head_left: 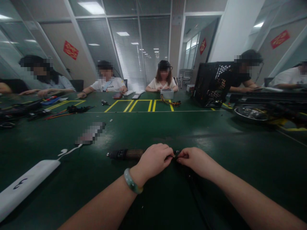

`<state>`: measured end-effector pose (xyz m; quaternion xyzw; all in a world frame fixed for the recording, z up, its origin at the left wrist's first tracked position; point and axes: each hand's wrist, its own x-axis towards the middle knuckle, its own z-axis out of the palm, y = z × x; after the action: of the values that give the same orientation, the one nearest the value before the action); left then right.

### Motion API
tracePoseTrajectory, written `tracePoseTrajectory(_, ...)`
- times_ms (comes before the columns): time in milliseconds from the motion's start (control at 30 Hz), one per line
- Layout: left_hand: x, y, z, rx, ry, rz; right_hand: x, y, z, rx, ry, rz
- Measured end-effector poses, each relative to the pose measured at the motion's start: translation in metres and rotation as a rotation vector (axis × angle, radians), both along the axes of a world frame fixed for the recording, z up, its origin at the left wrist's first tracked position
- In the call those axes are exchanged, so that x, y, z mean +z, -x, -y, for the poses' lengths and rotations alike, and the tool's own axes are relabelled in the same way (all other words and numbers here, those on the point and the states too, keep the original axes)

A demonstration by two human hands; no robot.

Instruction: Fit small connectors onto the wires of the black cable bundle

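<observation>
My left hand (pixel 154 161), with a green bangle on its wrist, is curled shut over the right end of a dark cylindrical tool (pixel 126 154) lying on the green table (pixel 153 127). My right hand (pixel 195 159) meets it fingertip to fingertip, pinching a small dark part (pixel 177 155) between the two hands. A dark cable (pixel 195 195) runs from that spot toward me between my forearms. What the fingertips grip is too small to name.
A white power bank (pixel 22 187) with a white cable lies at the near left. Cable bundles (pixel 72 110) lie far left, a black perforated case (pixel 212 83) and a round fan part (pixel 250 113) at the right. Several people sit along the far edge.
</observation>
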<state>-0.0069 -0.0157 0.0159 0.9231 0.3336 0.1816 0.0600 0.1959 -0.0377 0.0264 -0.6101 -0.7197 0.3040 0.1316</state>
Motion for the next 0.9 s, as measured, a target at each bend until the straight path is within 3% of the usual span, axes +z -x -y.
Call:
tracePoseTrajectory(233, -0.001, -0.001, -0.001, 0.005, 0.005, 0.017, -0.006, 0.007, 0.001, -0.009, -0.170, -0.010)
tracePoseTrajectory(700, 0.002, 0.002, 0.002, -0.039, 0.048, 0.007, -0.009, -0.003, -0.008, 0.085, -0.086, -0.114)
tracePoseTrajectory(900, 0.002, -0.001, 0.005, 0.070, 0.064, 0.000, -0.006, 0.000, -0.006, 0.069, -0.089, -0.124)
